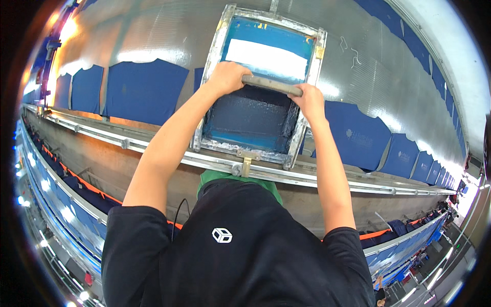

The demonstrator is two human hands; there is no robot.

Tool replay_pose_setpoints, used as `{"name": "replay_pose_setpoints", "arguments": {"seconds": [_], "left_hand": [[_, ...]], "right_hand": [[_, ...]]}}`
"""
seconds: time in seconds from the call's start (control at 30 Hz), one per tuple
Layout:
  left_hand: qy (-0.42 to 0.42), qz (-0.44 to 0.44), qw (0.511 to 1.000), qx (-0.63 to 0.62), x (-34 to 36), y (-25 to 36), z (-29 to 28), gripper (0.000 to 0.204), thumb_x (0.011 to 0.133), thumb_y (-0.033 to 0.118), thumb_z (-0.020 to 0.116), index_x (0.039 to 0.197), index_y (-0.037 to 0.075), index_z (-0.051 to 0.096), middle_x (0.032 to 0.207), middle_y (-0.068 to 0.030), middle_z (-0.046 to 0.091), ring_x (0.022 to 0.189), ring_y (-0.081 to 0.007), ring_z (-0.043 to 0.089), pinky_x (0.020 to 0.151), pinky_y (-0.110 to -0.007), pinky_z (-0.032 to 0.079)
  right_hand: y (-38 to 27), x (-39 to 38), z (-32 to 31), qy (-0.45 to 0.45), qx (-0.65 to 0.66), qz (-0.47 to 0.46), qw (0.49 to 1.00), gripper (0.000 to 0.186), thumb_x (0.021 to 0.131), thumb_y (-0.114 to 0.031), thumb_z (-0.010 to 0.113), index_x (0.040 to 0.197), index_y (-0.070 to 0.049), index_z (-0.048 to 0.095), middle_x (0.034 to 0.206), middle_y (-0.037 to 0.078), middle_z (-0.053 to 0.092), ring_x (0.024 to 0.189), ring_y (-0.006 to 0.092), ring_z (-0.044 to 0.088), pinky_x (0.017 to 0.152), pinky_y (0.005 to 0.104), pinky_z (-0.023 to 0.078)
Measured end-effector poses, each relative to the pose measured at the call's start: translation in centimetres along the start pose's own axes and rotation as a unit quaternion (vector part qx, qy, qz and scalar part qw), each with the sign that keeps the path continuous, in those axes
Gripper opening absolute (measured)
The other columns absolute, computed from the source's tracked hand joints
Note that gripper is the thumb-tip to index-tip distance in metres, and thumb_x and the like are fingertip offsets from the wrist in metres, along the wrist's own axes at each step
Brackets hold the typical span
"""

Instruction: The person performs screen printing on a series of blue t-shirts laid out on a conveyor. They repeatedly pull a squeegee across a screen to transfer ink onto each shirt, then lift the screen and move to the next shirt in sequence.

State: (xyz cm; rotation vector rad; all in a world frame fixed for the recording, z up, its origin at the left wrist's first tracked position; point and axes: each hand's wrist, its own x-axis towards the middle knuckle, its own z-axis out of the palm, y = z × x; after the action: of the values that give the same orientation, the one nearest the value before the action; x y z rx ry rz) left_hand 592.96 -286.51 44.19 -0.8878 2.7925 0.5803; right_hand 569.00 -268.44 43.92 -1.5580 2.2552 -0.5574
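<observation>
A long squeegee lies across a framed printing screen, tilted slightly down to the right. My left hand is wrapped round its left end, and my right hand grips its right end. On the near side of the squeegee the mesh is coated with dark ink. Beyond it the mesh is blue, with a bright white band across it. The screen's frame is pale and ink-stained, and its near edge rests by a metal rail with a brass-coloured clamp. What lies beneath the screen is mostly hidden.
Navy cloth pieces lie in a row along the shiny table, among them one at left and one with a pale print at right. A metal rail runs along the near edge. White threads lie right of the screen.
</observation>
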Motion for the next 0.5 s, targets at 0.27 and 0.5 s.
{"name": "replay_pose_setpoints", "arguments": {"seconds": [0.27,0.5], "left_hand": [[0.053,0.007,0.998,-0.038,-15.0,3.0,6.0,0.052,0.074,-0.004,0.068,0.118,0.022,0.075,0.119,0.0026,0.075,0.114,-0.0217,0.068,0.087,-0.044,0.051],[-0.016,-0.002,1.000,-0.009,-23.0,5.7,4.6,0.059,0.075,-0.002,0.068,0.129,0.023,0.070,0.137,-0.0003,0.069,0.125,-0.0254,0.064,0.099,-0.045,0.051]], "right_hand": [[-4.2,-14.9,4.2,0.019,0.041,-0.012,0.999,0.043,0.068,0.005,0.077,0.109,-0.006,0.074,0.112,0.011,0.072,0.109,0.0337,0.065,0.097,0.0419,0.052],[-8.1,-21.4,3.0,-0.076,0.072,0.007,0.995,0.055,0.064,0.012,0.072,0.116,-0.005,0.068,0.120,0.012,0.065,0.118,0.0347,0.060,0.101,0.0428,0.051]]}}
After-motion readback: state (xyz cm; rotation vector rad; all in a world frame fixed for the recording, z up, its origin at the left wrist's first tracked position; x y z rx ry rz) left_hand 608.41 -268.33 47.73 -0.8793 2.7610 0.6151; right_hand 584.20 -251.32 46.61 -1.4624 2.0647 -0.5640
